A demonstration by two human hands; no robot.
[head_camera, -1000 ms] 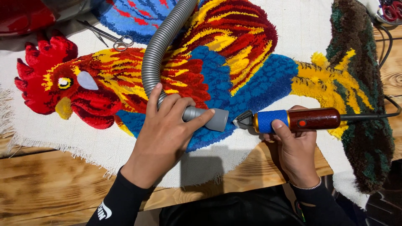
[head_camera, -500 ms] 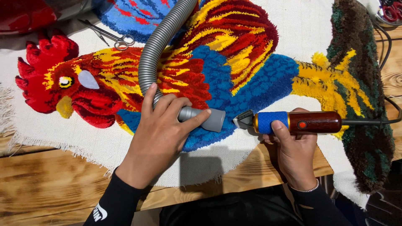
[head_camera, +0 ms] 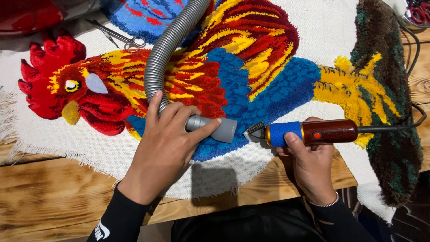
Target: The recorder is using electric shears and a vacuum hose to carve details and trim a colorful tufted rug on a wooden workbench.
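A tufted rooster rug [head_camera: 251, 71] in red, yellow, blue and dark green lies on white backing cloth [head_camera: 134, 157]. My left hand [head_camera: 168, 143] grips the grey nozzle [head_camera: 219, 129] of a ribbed grey vacuum hose [head_camera: 165, 49], its mouth resting on the blue belly edge. My right hand [head_camera: 309, 163] holds a corded trimmer [head_camera: 309, 133] with a blue grip and dark red body from below. Its metal head sits just right of the nozzle at the rug's lower edge.
Metal scissors [head_camera: 121, 39] lie on the cloth above the rooster's neck. A wooden table [head_camera: 49, 197] shows under the cloth's frayed edge. A black cable [head_camera: 414, 58] runs off the trimmer at the right. More tufted pieces in red [head_camera: 27, 13] and blue [head_camera: 143, 13] lie at the top.
The nozzle and the trimmer have both shifted slightly along the rug's lower blue edge; both hands keep their grips.
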